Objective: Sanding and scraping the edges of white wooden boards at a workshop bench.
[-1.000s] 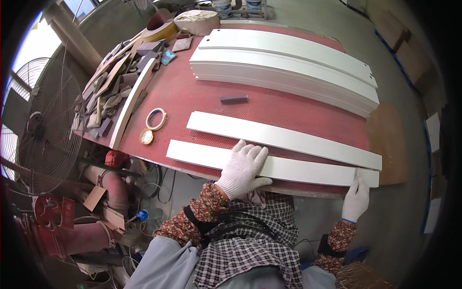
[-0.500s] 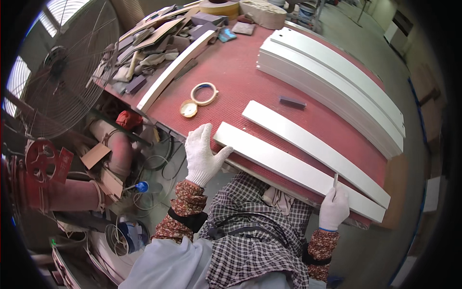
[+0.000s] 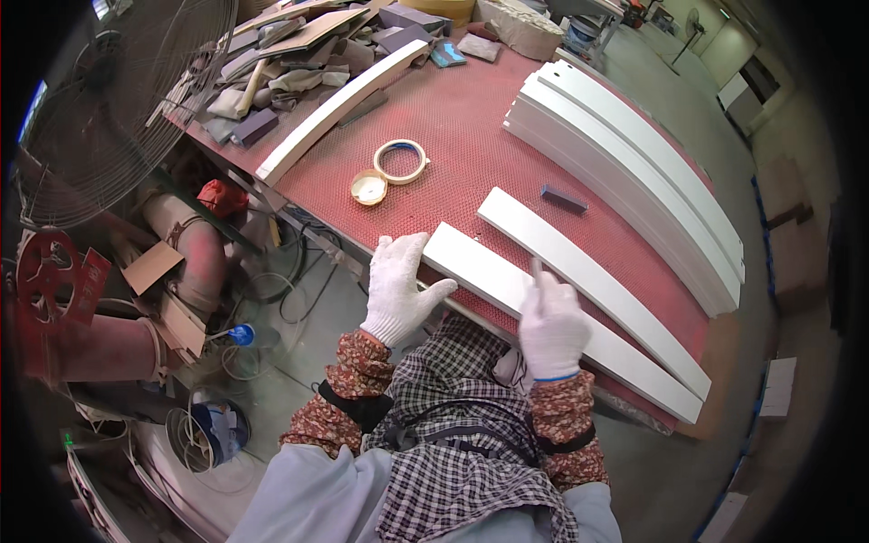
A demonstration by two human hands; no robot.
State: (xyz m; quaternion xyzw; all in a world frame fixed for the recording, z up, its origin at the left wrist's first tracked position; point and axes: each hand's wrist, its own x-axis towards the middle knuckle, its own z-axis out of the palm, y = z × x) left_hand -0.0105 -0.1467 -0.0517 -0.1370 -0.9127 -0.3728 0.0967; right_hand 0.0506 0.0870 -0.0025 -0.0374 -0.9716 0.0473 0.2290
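Two long white boards lie on the red worktable (image 3: 466, 163): a near board (image 3: 484, 270) along the front edge, and a second board (image 3: 584, 262) just beyond it. They draw together toward their right ends. At the left end of the near board, my white-gloved left hand (image 3: 398, 288) has its fingers stretched and thumb spread alongside the front edge. Over the middle of this board is my gloved right hand (image 3: 554, 328), closed around a thin pale strip (image 3: 536, 270) that points up between the fingers. Motion blurs the strip, so its kind is unclear.
Stacked white boards (image 3: 625, 167) fill the far right. Beyond my hands are a small dark block (image 3: 563, 199), a tape roll (image 3: 424, 165) and a round shallow container (image 3: 369, 188). Another white strip (image 3: 339, 109) borders a scrap pile (image 3: 299, 54). A large fan (image 3: 100, 100) stands left.
My right hand has moved left along the near board, from near its right end to its middle, with the thin strip. My left hand stays at the left end. The whole view has shifted slightly.
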